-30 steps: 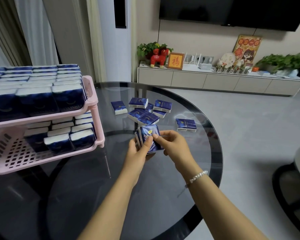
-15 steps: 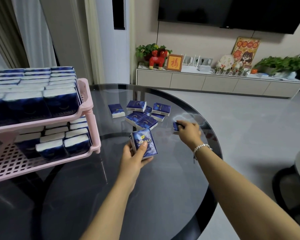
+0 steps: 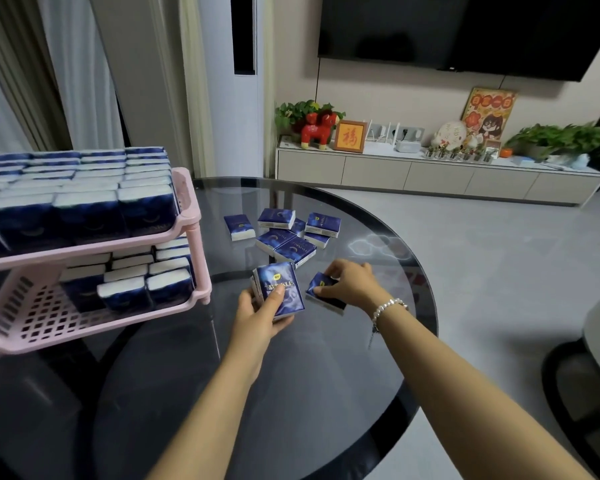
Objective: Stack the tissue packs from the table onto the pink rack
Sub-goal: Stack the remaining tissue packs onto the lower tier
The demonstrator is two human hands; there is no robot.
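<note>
My left hand [image 3: 257, 315] is gripping a bundle of tissue packs [image 3: 280, 289]; my right hand [image 3: 352, 280] is pinching a single tissue pack [image 3: 321, 285] above the glass table [image 3: 326, 375].

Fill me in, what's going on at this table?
A person is collecting tissue packs off the glass table to load the pink rack. The left hand holds a small bundle of packs upright. The right hand grips a single pack just beside it. A loose cluster of packs remains farther back on the table. The rack's top shelf is packed full; the lower shelf is only partly filled.
</note>
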